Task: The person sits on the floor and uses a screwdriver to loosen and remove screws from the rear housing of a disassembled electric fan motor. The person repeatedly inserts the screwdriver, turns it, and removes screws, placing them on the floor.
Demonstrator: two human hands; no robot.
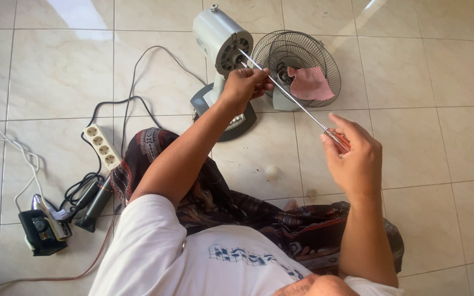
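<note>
Right hand (357, 159) grips screwdriver (297, 101); left hand (243, 85) apparently steadies shaft.

The person wears a white short-sleeved shirt (154, 246) with a dark blue printed pattern (lower centre), and a dark patterned sarong (220, 203); forearms bare.

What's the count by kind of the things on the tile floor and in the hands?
Long-shafted screwdriver with red handle: 1
Grey fan body without its grille: 1
Wire fan grille: 1
Pink cloth: 1
White power strip: 1
Clothes iron: 1
Total: 6
</note>
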